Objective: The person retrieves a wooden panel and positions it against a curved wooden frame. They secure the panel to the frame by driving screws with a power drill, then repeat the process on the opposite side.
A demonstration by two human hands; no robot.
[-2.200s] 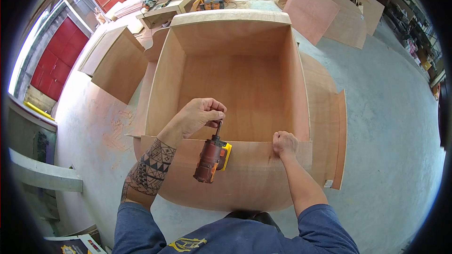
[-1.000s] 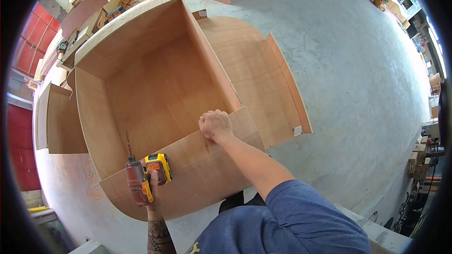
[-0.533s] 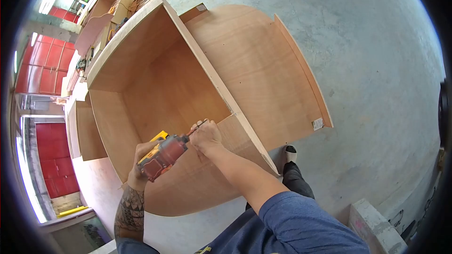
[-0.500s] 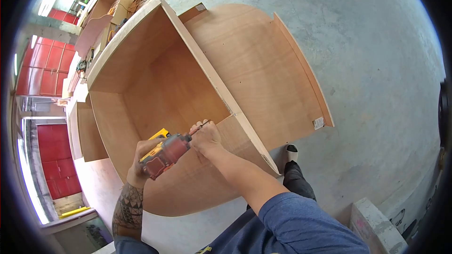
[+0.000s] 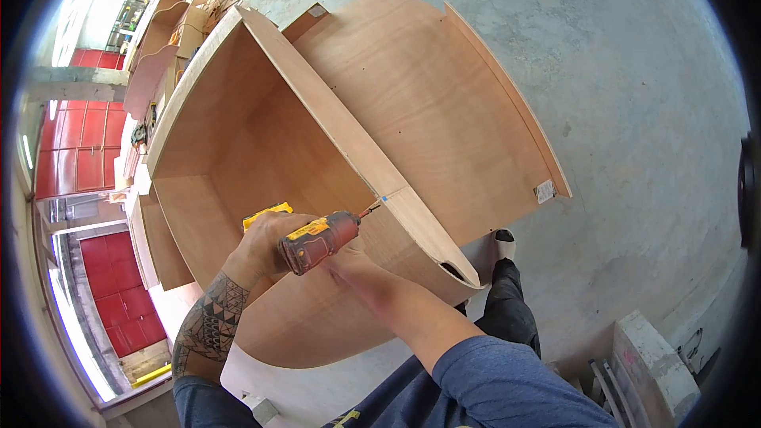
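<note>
My left hand (image 5: 268, 239) is wrapped round the grip of a red and yellow cordless drill driver (image 5: 321, 242). Its bit points up and right, the tip right at the edge of a wooden cabinet (image 5: 301, 325), beside a small blue spot on the divider board (image 5: 349, 141). Below the driver is my right hand (image 5: 350, 260), mostly covered by the tool, its fingers hidden. The forearm crosses over the curved plywood panel. The cabinet's open box side lies beyond my hands.
A flat plywood section (image 5: 412, 103) with a raised edge strip (image 5: 511, 99) extends right of the divider. My foot (image 5: 505, 244) stands by the cabinet's near corner. A pale block (image 5: 654, 364) sits at lower right. Wavy-edged wooden panels (image 5: 151, 83) stand at upper left.
The driver has moved right with my left hand, its bit now at the divider's edge. My right hand has gone from near the bit to underneath the tool. The view has shifted slightly.
</note>
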